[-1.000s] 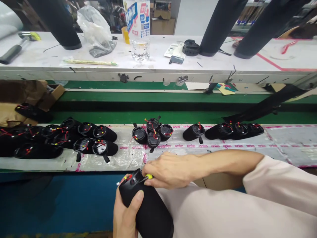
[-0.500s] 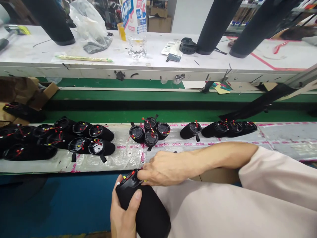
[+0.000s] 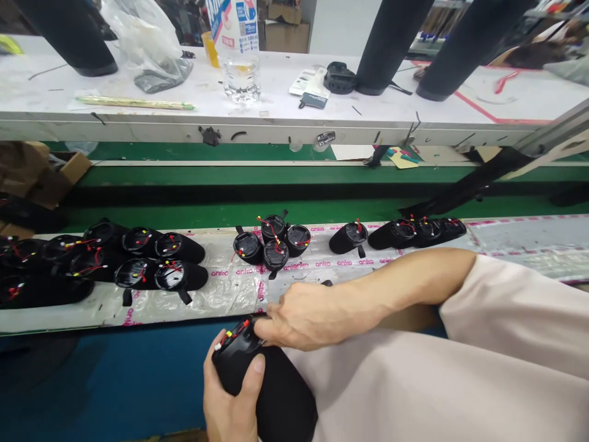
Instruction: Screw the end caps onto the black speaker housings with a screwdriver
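A black cloth-covered cylinder, which looks like a portable speaker body, leans against my clothing with its wired end up. My left hand is wrapped round its upper side, the thumb lying across the front. Red and black wires with small white and yellow connectors lie over the black plastic end. My right hand has its fingers curled and closed at the right edge of that end. Whatever the fingertips pinch or press is hidden.
Several similar wired cylinders stand and lie on the plastic-covered conveyor, left, centre and right. Above is a white shelf with a water bottle, a plastic bag and tall black tubes. A slanted black bar crosses at right.
The view has shifted slightly, so the bench things appear further left. Both hands keep their hold at the cylinder; the yellow bit by the right fingers no longer shows.
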Tool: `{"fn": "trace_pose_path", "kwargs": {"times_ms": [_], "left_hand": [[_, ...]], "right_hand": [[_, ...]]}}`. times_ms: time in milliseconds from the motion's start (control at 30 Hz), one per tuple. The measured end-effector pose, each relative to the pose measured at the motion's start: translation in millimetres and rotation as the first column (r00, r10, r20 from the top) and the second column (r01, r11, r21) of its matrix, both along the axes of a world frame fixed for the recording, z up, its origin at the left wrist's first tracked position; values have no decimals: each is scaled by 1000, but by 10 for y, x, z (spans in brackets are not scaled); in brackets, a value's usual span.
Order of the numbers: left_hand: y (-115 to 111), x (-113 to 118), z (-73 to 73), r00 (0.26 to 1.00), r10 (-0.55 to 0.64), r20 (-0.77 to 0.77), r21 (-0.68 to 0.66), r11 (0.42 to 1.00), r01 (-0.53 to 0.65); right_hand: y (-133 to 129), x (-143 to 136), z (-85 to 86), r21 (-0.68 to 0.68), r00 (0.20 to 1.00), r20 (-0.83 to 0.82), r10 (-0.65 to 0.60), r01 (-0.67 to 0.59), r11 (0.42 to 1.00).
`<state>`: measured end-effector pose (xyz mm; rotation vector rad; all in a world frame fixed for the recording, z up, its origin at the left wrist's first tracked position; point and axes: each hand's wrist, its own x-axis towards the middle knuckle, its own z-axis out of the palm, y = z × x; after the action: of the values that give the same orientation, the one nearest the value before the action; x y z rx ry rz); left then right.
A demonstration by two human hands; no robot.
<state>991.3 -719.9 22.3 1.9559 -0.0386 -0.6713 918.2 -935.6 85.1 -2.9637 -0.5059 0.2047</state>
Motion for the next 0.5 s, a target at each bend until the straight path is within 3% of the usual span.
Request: {"fn": "trace_pose_path", "kwargs": {"times_ms": [133,500], "left_hand": [[10,-30,24,999,-8,45,77,997,5],[-42,-64,127,983,-42,177,210,978,4]], "right_hand": [[40,-21,-20,-30,997,52,51,-49,998],[81,78,139,-23,994,-87,68,-70,997]]}}
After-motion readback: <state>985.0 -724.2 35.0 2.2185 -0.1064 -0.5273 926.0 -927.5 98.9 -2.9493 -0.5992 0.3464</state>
